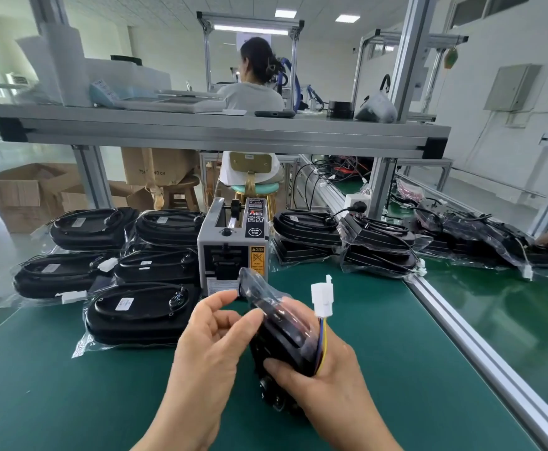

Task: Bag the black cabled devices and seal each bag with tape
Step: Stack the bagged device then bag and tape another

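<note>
Grips the black device (285, 336) in the right hand (326, 380), above the green mat (380, 320), near the tape dispenser (233, 252). Touches its bag (258, 286) with the left hand (210, 348); cannot tell whether grasping.

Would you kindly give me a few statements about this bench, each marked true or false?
1. The left hand and right hand both hold one bagged device. True.
2. The dispenser stands to the right of every bagged stack. False: stacks lie on both sides of it.
3. A white connector sticks up above the right hand. True.
4. The mat is red. False: it is green.
</note>
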Available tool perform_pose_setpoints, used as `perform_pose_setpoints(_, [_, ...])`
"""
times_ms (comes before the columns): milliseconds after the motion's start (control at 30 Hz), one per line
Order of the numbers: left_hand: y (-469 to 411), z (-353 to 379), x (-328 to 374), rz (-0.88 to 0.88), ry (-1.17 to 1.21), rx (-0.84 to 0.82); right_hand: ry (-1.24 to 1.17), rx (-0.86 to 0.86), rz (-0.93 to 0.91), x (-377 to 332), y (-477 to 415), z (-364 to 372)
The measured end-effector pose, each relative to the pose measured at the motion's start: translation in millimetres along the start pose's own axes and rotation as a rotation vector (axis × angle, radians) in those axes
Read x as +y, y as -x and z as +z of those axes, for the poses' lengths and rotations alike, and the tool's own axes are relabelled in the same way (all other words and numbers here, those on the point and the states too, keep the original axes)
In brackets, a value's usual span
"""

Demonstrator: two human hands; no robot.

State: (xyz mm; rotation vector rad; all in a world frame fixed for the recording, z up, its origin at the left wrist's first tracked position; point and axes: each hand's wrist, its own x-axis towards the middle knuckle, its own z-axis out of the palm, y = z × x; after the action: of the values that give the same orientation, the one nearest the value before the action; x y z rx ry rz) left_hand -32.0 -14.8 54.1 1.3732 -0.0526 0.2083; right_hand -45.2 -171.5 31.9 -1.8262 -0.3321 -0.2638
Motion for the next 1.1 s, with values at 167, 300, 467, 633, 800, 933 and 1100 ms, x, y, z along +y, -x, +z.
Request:
perform_pose_setpoints(167, [-11,-27,-11,0.033,-0.374,-0.198,-0.294,0.007,0.000,6,0,-7])
perform_pose_setpoints(300, [-22,-33,-8,-0.010,-0.306,-0.441,-0.460,-0.007,-0.060,16,3,5])
perform_pose_setpoints(467, [-32,-46,-1,0.116,-0.506,-0.396,-0.584,-0.163,0.036,28,8,-28])
perform_pose_setpoints(633, [-46,-48,14,0.315,-0.945,-0.477,-0.186,-0.052,0.071,24,-1,-78])
perform_pose_setpoints(800, [-50,-25,11,0.495,-1.078,-0.582,0.037,-0.330,0.128,16,-13,-57])
perform_pose_setpoints(933, [-48,-15,7,0.523,-1.073,-0.622,-0.091,-0.255,0.105,15,-5,-40])
perform_pose_setpoints(1100, [-47,-10,4,0.495,-1.123,-0.649,-0.103,-0.016,0.043,21,7,-28])
